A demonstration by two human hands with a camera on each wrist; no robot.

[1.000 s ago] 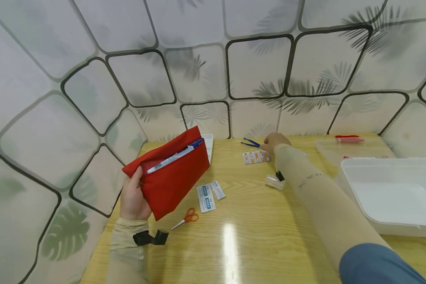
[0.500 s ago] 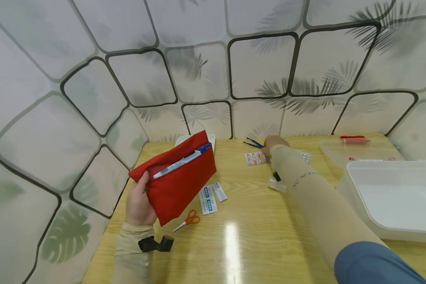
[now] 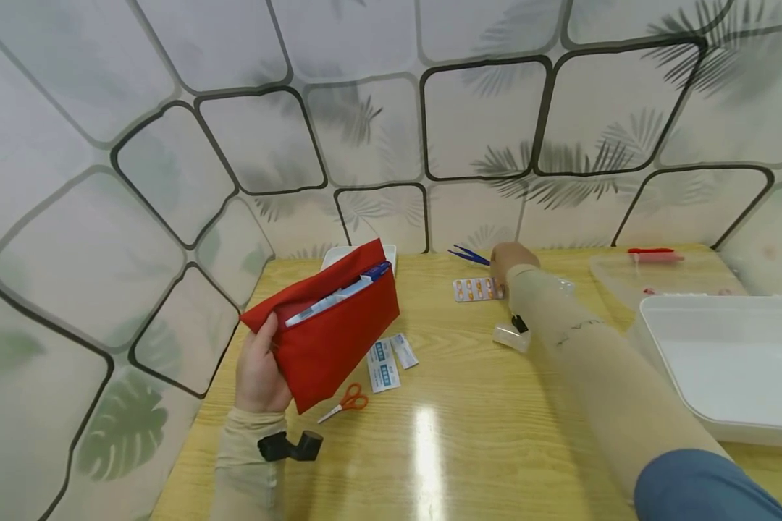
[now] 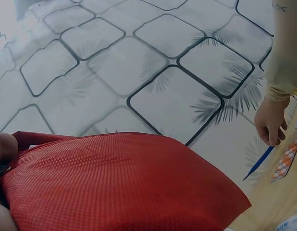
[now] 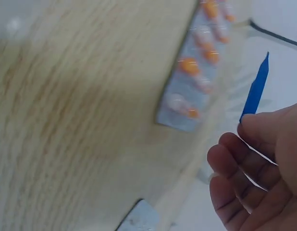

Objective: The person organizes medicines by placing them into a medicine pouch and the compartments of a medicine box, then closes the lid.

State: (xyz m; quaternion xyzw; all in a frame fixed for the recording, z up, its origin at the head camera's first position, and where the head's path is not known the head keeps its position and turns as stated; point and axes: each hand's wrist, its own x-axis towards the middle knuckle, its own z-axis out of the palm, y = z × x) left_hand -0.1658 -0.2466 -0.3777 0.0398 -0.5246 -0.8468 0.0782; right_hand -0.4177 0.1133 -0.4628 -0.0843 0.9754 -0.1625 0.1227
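My left hand (image 3: 258,373) grips a red fabric pouch (image 3: 348,336) by its left end, thumb at the opening. From the pouch mouth stick a white packet or stick (image 3: 322,306) and a blue-and-white box (image 3: 374,273). At the back of the table, my right hand (image 3: 513,262) pinches blue tweezers (image 3: 468,255) between thumb and index finger. In the right wrist view the tweezers (image 5: 256,89) point away from the fingertips, above the table. A blister pack of orange-and-white capsules (image 3: 474,289) lies just below that hand, partly hidden by it.
Orange-handled scissors (image 3: 352,398) and white-and-blue packets (image 3: 383,365) lie before the pouch. A small clear container (image 3: 511,337) sits under the right forearm. To the right stand a white bin (image 3: 654,362) and a clear lid (image 3: 612,271). Behind the pouch is a white tray (image 3: 335,255).
The tweezers' spread tips have come closer together in my right fingers, and that hand has shifted slightly right. My left hand and the pouch sit slightly further right in view.
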